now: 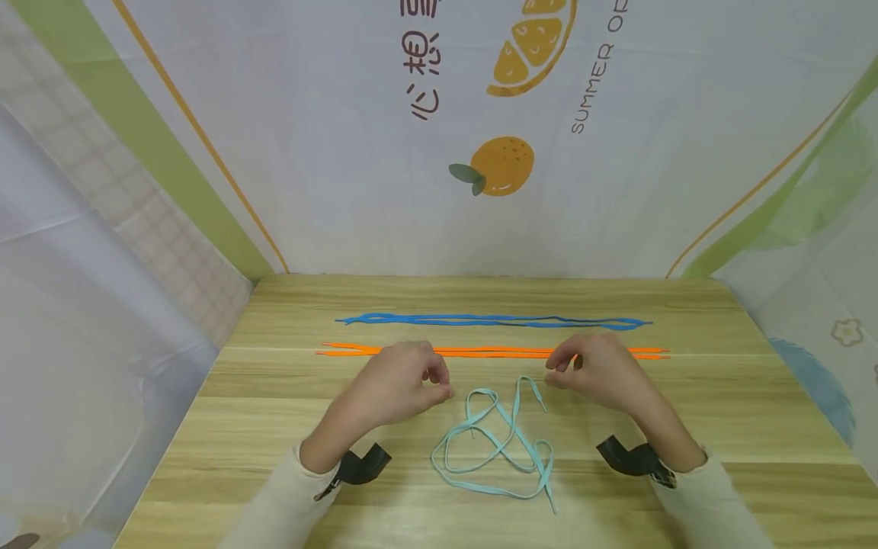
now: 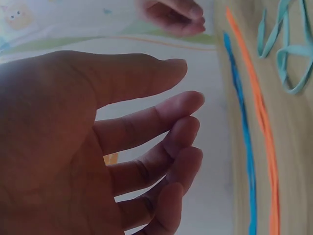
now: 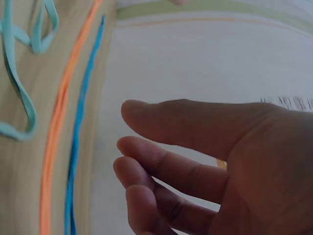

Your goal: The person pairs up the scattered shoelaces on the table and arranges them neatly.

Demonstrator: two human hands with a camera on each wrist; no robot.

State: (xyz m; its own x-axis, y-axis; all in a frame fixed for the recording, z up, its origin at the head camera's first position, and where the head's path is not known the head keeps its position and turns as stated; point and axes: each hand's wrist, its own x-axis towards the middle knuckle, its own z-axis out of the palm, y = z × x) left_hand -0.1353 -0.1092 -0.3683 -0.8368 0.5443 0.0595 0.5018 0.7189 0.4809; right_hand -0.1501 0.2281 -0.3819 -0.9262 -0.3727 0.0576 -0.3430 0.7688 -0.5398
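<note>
A mint-green shoelace (image 1: 494, 488) lies in loose loops on the table between my two hands. Behind it an orange shoelace (image 1: 494, 352) is laid out in straight, side-by-side strands from left to right. Farther back a blue shoelace (image 1: 466, 319) stretches roughly parallel to the orange one. My left hand (image 1: 405, 385) hovers over the left part of the orange lace, its fingers loosely bent and holding nothing. On the other side my right hand (image 1: 597, 370) hangs above the right part of the orange lace, also with relaxed fingers. Both wrist views show a gap between thumb and fingers.
The wood-grain table (image 1: 261, 457) ends at the back against a white hanging cloth (image 1: 363, 191) printed with oranges. More cloth (image 1: 103, 305) hangs at the left side. A black wrist strap mount (image 1: 363, 465) sits on each forearm.
</note>
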